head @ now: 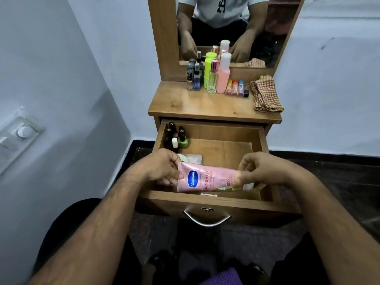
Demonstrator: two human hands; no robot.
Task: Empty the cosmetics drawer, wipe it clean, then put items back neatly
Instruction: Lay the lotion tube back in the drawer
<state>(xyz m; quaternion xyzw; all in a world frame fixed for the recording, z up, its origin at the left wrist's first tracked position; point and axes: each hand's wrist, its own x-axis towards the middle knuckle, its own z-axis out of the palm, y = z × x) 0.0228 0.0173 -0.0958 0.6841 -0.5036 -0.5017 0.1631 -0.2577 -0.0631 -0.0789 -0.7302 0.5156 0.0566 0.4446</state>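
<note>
The wooden drawer [213, 200] of the dressing table stands pulled out. A pink Vaseline tube [207, 180] lies crosswise over its front part. My left hand [164, 167] pinches the tube's crimped end, and my right hand [259, 168] grips its cap end. Several small nail polish bottles [176, 135] stand in the drawer's back left corner. A flat pale item [190, 159] lies just behind my left hand. The drawer's middle and right floor is bare wood.
On the table top [197, 106] stand several bottles [213, 76], three small colourful tubes [235, 88] and a folded checked cloth [265, 94] at the right. A mirror [226, 27] rises behind. A metal handle [206, 219] curves from the drawer front. White walls flank the table.
</note>
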